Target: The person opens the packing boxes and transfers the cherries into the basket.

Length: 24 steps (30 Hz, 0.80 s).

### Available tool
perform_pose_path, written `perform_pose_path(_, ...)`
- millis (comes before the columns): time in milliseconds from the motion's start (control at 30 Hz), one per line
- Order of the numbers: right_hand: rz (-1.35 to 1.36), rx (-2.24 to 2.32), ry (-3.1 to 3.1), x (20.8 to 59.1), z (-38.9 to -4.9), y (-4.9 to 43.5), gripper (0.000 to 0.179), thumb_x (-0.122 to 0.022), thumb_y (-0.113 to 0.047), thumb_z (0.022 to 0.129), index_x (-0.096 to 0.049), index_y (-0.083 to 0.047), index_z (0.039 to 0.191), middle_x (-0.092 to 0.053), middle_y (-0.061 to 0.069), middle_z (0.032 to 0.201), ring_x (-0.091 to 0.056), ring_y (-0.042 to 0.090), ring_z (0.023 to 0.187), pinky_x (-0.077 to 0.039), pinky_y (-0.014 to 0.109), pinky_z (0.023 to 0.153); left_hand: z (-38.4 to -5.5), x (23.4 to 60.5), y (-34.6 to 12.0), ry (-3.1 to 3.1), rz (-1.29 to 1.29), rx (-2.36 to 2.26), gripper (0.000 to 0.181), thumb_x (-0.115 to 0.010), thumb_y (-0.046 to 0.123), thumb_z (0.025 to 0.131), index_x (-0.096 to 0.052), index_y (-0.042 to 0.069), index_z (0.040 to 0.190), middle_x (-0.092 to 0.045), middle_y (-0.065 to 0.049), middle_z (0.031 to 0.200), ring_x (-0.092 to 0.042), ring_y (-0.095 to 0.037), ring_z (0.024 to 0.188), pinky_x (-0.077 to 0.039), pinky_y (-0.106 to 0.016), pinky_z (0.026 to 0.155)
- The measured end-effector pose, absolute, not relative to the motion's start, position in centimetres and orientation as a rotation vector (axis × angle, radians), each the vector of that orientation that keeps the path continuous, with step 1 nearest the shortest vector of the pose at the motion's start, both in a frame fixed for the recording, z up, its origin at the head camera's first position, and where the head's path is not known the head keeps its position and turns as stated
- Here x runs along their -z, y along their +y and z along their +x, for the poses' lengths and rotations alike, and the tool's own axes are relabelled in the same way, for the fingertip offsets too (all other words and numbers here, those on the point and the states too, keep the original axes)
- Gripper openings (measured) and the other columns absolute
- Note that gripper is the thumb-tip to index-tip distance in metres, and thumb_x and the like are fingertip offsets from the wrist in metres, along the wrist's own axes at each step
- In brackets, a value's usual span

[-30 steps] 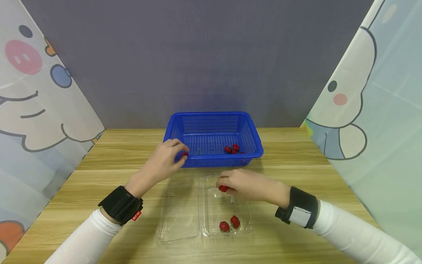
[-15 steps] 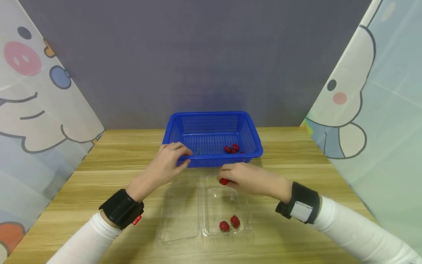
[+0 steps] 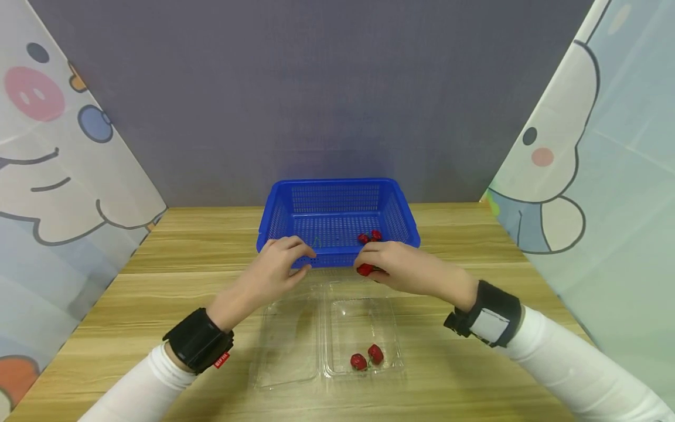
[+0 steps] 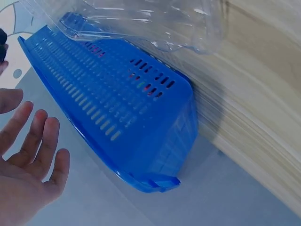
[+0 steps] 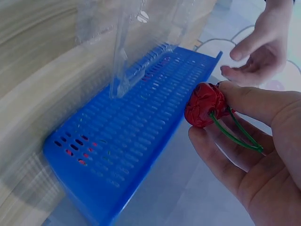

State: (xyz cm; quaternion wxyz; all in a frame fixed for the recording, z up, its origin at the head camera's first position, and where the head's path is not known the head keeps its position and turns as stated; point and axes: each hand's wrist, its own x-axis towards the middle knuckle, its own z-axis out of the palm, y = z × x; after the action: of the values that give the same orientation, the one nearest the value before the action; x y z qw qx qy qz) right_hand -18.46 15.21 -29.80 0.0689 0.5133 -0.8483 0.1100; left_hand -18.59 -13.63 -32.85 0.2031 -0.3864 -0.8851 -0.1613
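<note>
Red strawberry with green stem (image 3: 365,269) pinched in your right hand (image 3: 406,272) grip, at near rim of blue perforated plastic basket (image 3: 337,223); basket floor lies just beyond, forward. Your left hand (image 3: 274,271), fingers loose, holding nothing, hovers beside same rim.

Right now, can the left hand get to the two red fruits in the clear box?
Probably yes. The left hand is open and holds nothing, and the clear box lies open with no lid over the two red fruits. Nothing stands between them.
</note>
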Motion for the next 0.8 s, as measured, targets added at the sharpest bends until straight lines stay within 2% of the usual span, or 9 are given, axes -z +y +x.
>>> perform_pose_path(333, 1.531, -0.397, -2.51, 29.1, -19.4, 15.5, 0.025, -0.078, -0.005, 0.084, -0.068, -0.011, 0.107, -0.062, -0.002, 0.102, -0.061, 0.012, 0.089, -0.048, 0.019, 0.076, -18.1, 33.6, -12.5, -2.436, -1.204, 0.474, 0.019, -0.075, 0.008, 0.085, -0.07, 0.01, 0.103, -0.064, 0.0, 0.1, -0.063, -0.018, 0.088, -0.049, -0.03, 0.075)
perform_pose_path(533, 1.532, -0.422, -2.493, 28.9, -20.0, 15.7, 0.025, -0.078, -0.006, 0.085, -0.067, -0.01, 0.107, -0.062, 0.001, 0.105, -0.062, 0.013, 0.091, -0.048, 0.02, 0.078, -17.7, 33.8, -12.0, -2.402, -1.224, 0.481, 0.018, -0.075, 0.008, 0.084, -0.071, 0.01, 0.101, -0.064, 0.001, 0.097, -0.064, -0.016, 0.085, -0.048, -0.031, 0.077)
perform_pose_path(800, 1.498, -0.459, -2.489, 28.6, -20.9, 16.0, 0.025, -0.077, -0.003, 0.085, -0.068, -0.007, 0.108, -0.064, 0.001, 0.105, -0.063, 0.015, 0.094, -0.048, 0.019, 0.079, -17.1, 33.6, -11.4, -2.437, -1.271, 0.452, 0.023, -0.076, 0.014, 0.086, -0.069, 0.01, 0.107, -0.063, 0.0, 0.102, -0.063, -0.017, 0.091, -0.048, -0.035, 0.079)
